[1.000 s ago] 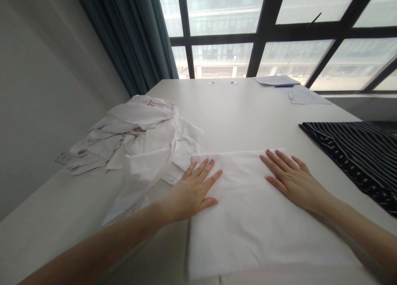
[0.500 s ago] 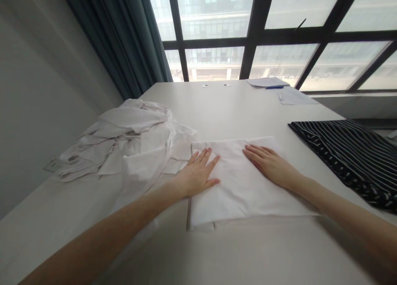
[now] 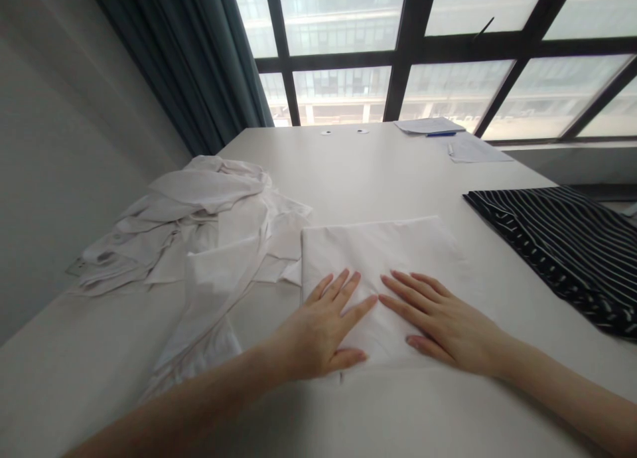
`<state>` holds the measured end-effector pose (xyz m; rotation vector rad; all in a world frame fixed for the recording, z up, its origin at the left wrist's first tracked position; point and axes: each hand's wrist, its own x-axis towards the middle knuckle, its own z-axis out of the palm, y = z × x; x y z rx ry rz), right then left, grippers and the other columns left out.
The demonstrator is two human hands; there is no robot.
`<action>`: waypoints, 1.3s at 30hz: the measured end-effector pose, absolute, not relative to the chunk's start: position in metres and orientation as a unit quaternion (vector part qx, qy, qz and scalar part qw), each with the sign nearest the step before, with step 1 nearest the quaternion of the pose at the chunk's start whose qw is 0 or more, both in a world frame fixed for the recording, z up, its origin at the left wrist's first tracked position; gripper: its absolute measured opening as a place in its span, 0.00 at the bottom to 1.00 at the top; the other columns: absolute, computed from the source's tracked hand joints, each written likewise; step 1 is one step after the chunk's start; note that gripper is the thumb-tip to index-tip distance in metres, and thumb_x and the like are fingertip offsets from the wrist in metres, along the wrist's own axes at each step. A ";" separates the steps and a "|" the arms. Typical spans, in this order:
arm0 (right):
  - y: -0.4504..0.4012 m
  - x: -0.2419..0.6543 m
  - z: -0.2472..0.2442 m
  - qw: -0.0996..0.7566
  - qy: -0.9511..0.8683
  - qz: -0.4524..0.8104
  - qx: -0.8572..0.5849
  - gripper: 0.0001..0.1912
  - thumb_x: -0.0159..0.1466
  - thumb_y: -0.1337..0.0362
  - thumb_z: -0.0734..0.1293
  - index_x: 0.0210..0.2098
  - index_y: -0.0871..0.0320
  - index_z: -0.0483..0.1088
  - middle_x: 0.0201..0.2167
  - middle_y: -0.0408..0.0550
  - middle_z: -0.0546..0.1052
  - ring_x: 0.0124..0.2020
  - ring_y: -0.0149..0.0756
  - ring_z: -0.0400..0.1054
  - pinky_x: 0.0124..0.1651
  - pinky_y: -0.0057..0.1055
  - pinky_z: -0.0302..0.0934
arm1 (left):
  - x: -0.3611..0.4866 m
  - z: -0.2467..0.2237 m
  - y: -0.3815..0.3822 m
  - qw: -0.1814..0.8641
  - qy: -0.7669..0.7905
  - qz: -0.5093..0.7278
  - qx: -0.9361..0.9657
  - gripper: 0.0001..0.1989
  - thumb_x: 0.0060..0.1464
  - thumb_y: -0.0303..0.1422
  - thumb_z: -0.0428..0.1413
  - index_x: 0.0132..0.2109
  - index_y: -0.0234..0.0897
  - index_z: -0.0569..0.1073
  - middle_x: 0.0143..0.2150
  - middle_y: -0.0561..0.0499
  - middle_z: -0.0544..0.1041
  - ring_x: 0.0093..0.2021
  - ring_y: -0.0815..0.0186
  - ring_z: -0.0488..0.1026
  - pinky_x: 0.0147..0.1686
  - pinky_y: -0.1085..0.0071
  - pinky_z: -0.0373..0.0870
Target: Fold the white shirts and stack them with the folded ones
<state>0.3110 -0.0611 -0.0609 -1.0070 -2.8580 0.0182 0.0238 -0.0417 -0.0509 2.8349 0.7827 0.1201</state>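
A folded white cloth (image 3: pixel 368 245) lies flat on the white table before me, its layers showing along the left edge. My left hand (image 3: pixel 331 328) rests palm down on its near left part, fingers spread. Palm down too, my right hand (image 3: pixel 438 318) presses on the near middle of the cloth with fingers apart. The fingertips of both hands almost meet at the centre. Neither hand grips anything. The cloth's near edge is partly hidden by my hands.
A crumpled heap of white fabric (image 3: pixel 213 212) spreads over the table's left side, close to the folded cloth. To the right lies a black and white striped cloth (image 3: pixel 562 245). Papers (image 3: pixel 430 126) and a blue pen (image 3: pixel 440 135) sit at the far edge by the window.
Both hands have slid toward me over the folded cloth, and the right hand's fingers have spread. The hands are closer together, and the cloth looks flatter near its far side.
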 end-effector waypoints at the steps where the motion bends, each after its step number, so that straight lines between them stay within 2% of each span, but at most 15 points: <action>1: -0.061 0.311 -0.060 0.053 -0.944 0.008 -0.327 0.35 0.70 0.52 0.58 0.72 0.54 0.43 0.72 0.53 0.47 0.71 0.48 0.40 0.67 0.52 0.47 | 0.023 -0.051 -0.041 0.103 0.255 0.042 0.961 0.38 0.61 0.50 0.51 0.70 0.37 0.51 0.72 0.32 0.48 0.72 0.43 0.43 0.66 0.44 0.46; 5: -0.061 0.312 -0.060 0.044 -0.947 0.018 -0.318 0.37 0.70 0.50 0.58 0.72 0.56 0.42 0.72 0.55 0.45 0.72 0.49 0.39 0.67 0.54 0.46 | 0.019 -0.051 -0.039 0.113 0.221 0.044 0.968 0.36 0.61 0.50 0.51 0.70 0.38 0.54 0.72 0.34 0.49 0.72 0.45 0.45 0.66 0.46 0.45; 10: -0.059 0.313 -0.060 0.057 -0.943 0.051 -0.325 0.38 0.69 0.49 0.60 0.72 0.54 0.41 0.71 0.53 0.48 0.71 0.47 0.41 0.68 0.53 0.44 | 0.017 -0.048 -0.040 0.110 0.198 0.040 0.973 0.34 0.62 0.48 0.52 0.70 0.42 0.54 0.73 0.37 0.49 0.72 0.48 0.45 0.67 0.48 0.46; 14: -0.057 0.319 -0.054 0.064 -0.937 0.100 -0.328 0.38 0.68 0.49 0.62 0.71 0.51 0.45 0.71 0.52 0.52 0.71 0.46 0.44 0.69 0.52 0.43 | 0.017 -0.046 -0.043 0.130 0.175 0.041 0.975 0.35 0.59 0.51 0.54 0.69 0.45 0.57 0.72 0.37 0.50 0.71 0.44 0.46 0.66 0.45 0.46; 17: -0.059 0.323 -0.046 0.069 -0.933 0.144 -0.324 0.38 0.63 0.46 0.67 0.68 0.52 0.55 0.69 0.52 0.57 0.70 0.49 0.46 0.68 0.54 0.43 | 0.018 -0.046 -0.044 0.148 0.175 0.061 0.972 0.39 0.55 0.54 0.56 0.68 0.45 0.58 0.72 0.34 0.50 0.71 0.41 0.47 0.65 0.42 0.46; 20: -0.064 0.322 -0.039 0.081 -0.931 0.154 -0.322 0.26 0.60 0.52 0.70 0.55 0.57 0.68 0.66 0.54 0.63 0.69 0.48 0.49 0.68 0.51 0.45 | 0.019 -0.047 -0.046 0.152 0.190 0.069 0.967 0.35 0.53 0.47 0.60 0.65 0.45 0.62 0.71 0.35 0.53 0.70 0.41 0.50 0.64 0.42 0.48; 22: -0.068 0.319 -0.036 0.079 -0.940 0.129 -0.305 0.16 0.61 0.61 0.68 0.47 0.58 0.70 0.65 0.55 0.64 0.69 0.46 0.50 0.68 0.48 0.46 | 0.020 -0.048 -0.047 0.153 0.195 0.080 0.965 0.31 0.51 0.43 0.61 0.61 0.40 0.66 0.70 0.36 0.57 0.69 0.43 0.53 0.65 0.43 0.48; 25: -0.072 0.316 -0.035 0.095 -0.956 0.074 -0.268 0.13 0.59 0.69 0.65 0.45 0.58 0.70 0.63 0.55 0.67 0.67 0.45 0.54 0.67 0.47 0.47 | 0.021 -0.051 -0.049 0.135 0.182 0.112 0.968 0.21 0.52 0.40 0.59 0.50 0.35 0.71 0.66 0.38 0.64 0.67 0.47 0.57 0.66 0.48 0.50; 28: -0.073 0.315 -0.032 0.136 -0.961 0.036 -0.239 0.08 0.60 0.70 0.63 0.38 0.56 0.70 0.52 0.51 0.75 0.60 0.44 0.62 0.66 0.46 0.46 | 0.020 -0.054 -0.050 0.091 0.151 0.150 0.973 0.09 0.55 0.35 0.55 0.41 0.35 0.72 0.64 0.40 0.68 0.66 0.50 0.60 0.66 0.53 0.53; 30: -0.074 0.315 -0.027 0.153 -0.960 0.025 -0.232 0.05 0.61 0.71 0.63 0.34 0.55 0.68 0.44 0.49 0.76 0.53 0.42 0.66 0.64 0.45 0.47 | 0.018 -0.053 -0.050 0.063 0.119 0.169 0.976 0.05 0.58 0.31 0.52 0.37 0.36 0.72 0.62 0.42 0.70 0.65 0.53 0.62 0.66 0.54 0.54; 32: -0.076 0.315 -0.020 0.158 -0.959 0.023 -0.234 0.05 0.61 0.71 0.62 0.32 0.56 0.68 0.38 0.48 0.74 0.46 0.41 0.67 0.59 0.45 0.52 | 0.016 -0.051 -0.050 0.045 0.085 0.187 0.978 0.08 0.60 0.27 0.48 0.35 0.35 0.72 0.61 0.43 0.72 0.65 0.56 0.63 0.67 0.56 0.54; 35: -0.080 0.312 -0.013 0.146 -0.958 0.051 -0.242 0.06 0.63 0.71 0.62 0.31 0.56 0.67 0.34 0.48 0.71 0.35 0.37 0.63 0.45 0.39 0.58 | 0.013 -0.047 -0.050 0.035 0.054 0.219 0.974 0.12 0.61 0.25 0.45 0.35 0.34 0.72 0.60 0.42 0.73 0.65 0.58 0.63 0.67 0.57 0.54; 37: -0.083 0.310 -0.013 0.122 -0.957 0.089 -0.250 0.06 0.63 0.70 0.62 0.30 0.56 0.66 0.32 0.47 0.70 0.33 0.36 0.60 0.39 0.36 0.57 | 0.012 -0.045 -0.050 0.035 0.040 0.228 0.972 0.12 0.61 0.25 0.45 0.35 0.34 0.73 0.60 0.41 0.73 0.65 0.58 0.63 0.68 0.57 0.54; 39: -0.084 0.307 -0.015 0.091 -0.953 0.132 -0.256 0.07 0.63 0.70 0.62 0.29 0.56 0.65 0.32 0.45 0.70 0.33 0.35 0.60 0.39 0.36 0.56 | 0.011 -0.044 -0.049 0.038 0.022 0.214 0.976 0.12 0.61 0.26 0.46 0.35 0.34 0.73 0.60 0.40 0.73 0.65 0.58 0.63 0.68 0.57 0.52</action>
